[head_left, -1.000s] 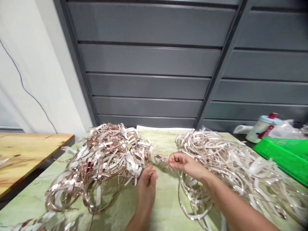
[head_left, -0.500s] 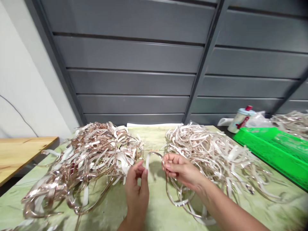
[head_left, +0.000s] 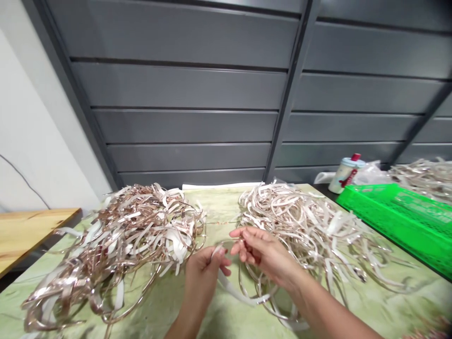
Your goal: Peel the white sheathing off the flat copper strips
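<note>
A thin strip (head_left: 233, 291), white on one face, curves between my hands and hangs toward the right-hand pile. My left hand (head_left: 206, 267) pinches it between thumb and fingers. My right hand (head_left: 259, 249) is just to the right, thumb and fingertips closed around the strip's thin upper part, with the index finger stretched out. To the left lies a large tangled pile of copper-coloured and white strips (head_left: 141, 230). Behind and beside my right hand is a second pile of paler strips (head_left: 293, 207).
Both piles lie on a pale green tabletop (head_left: 169, 301). At right are a bright green basket (head_left: 395, 212), a lidded cup (head_left: 346, 175), a clear plastic bag (head_left: 369, 173) and more strips (head_left: 423, 176). A wooden board (head_left: 35, 226) is at far left; grey panels stand behind.
My left hand has closed on the strip and turned. The strip's white face now hangs below my hands. The index finger of my right hand has stretched out. The view has shifted slightly.
</note>
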{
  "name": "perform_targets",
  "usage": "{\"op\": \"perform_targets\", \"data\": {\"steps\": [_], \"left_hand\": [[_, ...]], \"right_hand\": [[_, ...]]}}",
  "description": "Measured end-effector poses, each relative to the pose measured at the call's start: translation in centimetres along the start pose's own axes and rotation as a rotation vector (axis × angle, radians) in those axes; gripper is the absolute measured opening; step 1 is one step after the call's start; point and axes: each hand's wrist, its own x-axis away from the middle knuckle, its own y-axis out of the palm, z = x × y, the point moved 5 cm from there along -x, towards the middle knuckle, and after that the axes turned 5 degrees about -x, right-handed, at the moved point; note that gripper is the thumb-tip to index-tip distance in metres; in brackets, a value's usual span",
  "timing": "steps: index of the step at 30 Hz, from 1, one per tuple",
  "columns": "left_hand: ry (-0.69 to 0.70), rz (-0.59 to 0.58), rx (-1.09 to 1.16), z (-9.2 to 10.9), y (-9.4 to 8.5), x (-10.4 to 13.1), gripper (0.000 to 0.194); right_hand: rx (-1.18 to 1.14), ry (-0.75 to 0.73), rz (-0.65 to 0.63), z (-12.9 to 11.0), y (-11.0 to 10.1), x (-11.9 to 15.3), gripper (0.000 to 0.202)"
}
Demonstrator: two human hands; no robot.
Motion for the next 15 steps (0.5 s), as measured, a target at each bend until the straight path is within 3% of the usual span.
{"op": "perform_targets", "data": {"steps": [5,11,15], "left_hand": [[-0.235,-0.093,0.367,-1.9,1.6,0.6,0.039],[-0.317,-0.126,0.401,-2.0,2.6,1.4,0.041],[-0.307,-0.189,0.304,-1.6,2.9,1.9,0.046]], "right_hand": [[0.311,-0.198,0.046,-0.6,-0.1,0.3,0.032],[0.524,-0.299,0.110,-0.6,0.0,0.2,0.015],[0.723,-0.378,0.169,-1.0,-0.3,0.2,0.028]]}}
